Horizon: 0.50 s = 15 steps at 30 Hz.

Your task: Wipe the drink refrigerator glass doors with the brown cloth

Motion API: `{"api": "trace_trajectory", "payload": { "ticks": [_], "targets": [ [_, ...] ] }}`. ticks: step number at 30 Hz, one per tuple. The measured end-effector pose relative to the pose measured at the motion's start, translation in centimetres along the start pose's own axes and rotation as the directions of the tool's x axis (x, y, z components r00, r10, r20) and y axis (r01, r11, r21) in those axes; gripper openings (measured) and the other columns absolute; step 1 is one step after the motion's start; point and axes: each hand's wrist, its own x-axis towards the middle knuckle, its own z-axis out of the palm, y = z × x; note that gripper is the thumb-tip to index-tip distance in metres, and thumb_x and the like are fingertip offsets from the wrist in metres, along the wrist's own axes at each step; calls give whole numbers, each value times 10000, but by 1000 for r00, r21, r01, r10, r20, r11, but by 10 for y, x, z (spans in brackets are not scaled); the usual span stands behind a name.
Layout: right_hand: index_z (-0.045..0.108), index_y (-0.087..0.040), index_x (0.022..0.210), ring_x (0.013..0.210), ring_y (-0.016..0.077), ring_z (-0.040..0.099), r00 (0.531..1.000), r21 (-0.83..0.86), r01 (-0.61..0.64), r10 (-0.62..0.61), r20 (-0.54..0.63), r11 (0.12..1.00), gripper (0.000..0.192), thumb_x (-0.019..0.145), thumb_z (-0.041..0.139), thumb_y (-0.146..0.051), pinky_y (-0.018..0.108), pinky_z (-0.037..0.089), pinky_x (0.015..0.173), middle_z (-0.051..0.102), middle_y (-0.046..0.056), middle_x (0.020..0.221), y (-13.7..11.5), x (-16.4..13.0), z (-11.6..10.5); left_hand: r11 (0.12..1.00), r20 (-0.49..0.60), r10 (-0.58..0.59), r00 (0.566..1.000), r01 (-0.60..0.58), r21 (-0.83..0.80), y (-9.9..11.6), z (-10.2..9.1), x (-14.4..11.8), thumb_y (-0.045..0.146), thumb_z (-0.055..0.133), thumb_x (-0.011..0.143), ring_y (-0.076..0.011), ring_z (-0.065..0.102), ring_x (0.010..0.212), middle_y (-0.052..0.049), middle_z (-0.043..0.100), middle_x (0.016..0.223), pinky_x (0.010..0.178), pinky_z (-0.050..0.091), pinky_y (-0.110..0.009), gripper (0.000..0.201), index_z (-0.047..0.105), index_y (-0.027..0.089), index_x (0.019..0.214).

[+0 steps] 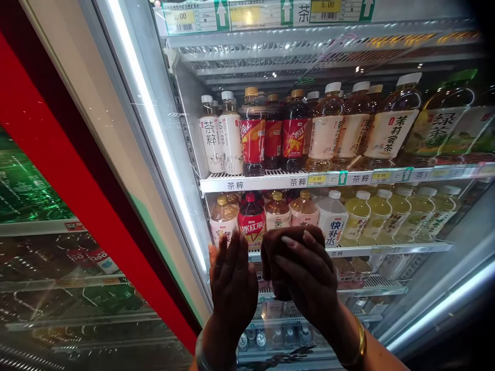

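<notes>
My left hand (233,288) is raised flat with its fingers together and pointing up, palm toward the glass front of a drinks fridge (127,77). My right hand (303,275) is beside it, fingers curled inward with the nails showing, and nothing is visible in it. Both hands are level with the second shelf (386,250). Just above them behind the glass stand a red-labelled bottle (251,221) and a white bottle with blue characters (332,221). I cannot tell whether either hand touches the glass.
The upper shelf (270,181) carries several tea bottles with white and red labels; green-tea bottles (436,129) stand at the right. Lower shelves hold more drinks. A red frame (77,175) separates this fridge from a neighbouring one (31,190) at the left.
</notes>
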Motion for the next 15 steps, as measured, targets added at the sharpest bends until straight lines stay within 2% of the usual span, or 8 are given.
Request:
{"api": "trace_trajectory", "payload": {
  "ticks": [2,5,9,12,15],
  "targets": [
    [645,-285,1405,1535,220,444,1000,2,0,0,-25,1000,470,973,626,-101,438,460,1272,626,4,1508,-6,15,7,1000,-2,-7,1000,7,-4,-2,-1,0,37,493,977,-211,175,1634,-41,234,1744,1358,140,-368,742,243,164,1664],
    [677,-246,1355,1527,202,453,998,21,58,-58,9,998,394,997,588,-107,418,426,1295,662,18,1466,-19,29,23,999,-25,-37,999,37,-18,-7,-2,-4,87,454,1018,-196,220,1625,-54,234,1745,1354,161,-356,681,247,158,1663],
    [722,-238,1274,1532,159,441,993,58,113,-115,24,992,330,1026,542,-116,388,404,1305,726,6,1372,-28,15,33,999,-48,-32,998,31,-25,-13,-5,-11,105,456,1029,-181,261,1612,-58,256,1740,1346,191,-330,645,290,155,1651],
    [740,-238,1241,1533,146,437,993,48,110,-112,34,993,308,1016,571,-113,352,419,1290,731,5,1364,-23,-2,27,999,-16,-31,999,31,-14,-13,-11,-13,65,487,997,-204,211,1628,-46,234,1746,1356,162,-356,698,271,156,1654],
    [722,-265,1279,1521,154,456,998,40,67,-67,9,997,325,1015,588,-131,355,429,1284,714,2,1392,-19,-2,22,999,-1,-51,999,51,-9,-13,-14,-13,56,497,986,-226,188,1634,-44,232,1746,1364,134,-401,724,250,157,1660]
  ]
}}
